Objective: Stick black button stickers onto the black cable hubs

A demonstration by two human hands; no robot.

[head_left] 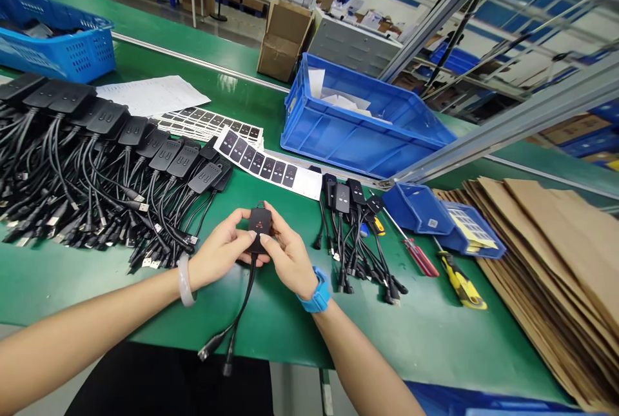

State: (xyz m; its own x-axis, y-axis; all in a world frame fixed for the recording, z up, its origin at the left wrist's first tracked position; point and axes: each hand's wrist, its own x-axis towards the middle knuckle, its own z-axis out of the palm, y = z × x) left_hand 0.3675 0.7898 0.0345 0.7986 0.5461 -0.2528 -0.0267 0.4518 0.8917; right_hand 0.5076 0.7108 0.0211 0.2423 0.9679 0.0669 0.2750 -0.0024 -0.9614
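Observation:
Both hands hold one small black adapter box (260,227) just above the green table (68,274). My left hand (223,249) grips its left side, thumb on the top edge. My right hand (289,253) grips its right side, thumb pressed on the face. The box's black cables (240,313) hang down toward me, plugs dangling past the table's front edge. A sheet of black labels (267,164) lies just beyond my hands. A long row of the same black adapters (101,164) with tangled cables covers the table to the left. A smaller group of adapters (349,222) lies to the right.
A large blue bin (358,126) holding papers stands behind the label sheet. A small blue tray (435,216), a red-handled screwdriver (416,253) and a yellow-handled one (460,280) lie at right, by a stack of brown paper bags (546,255). A blue basket (53,42) sits far left. Another person works far behind.

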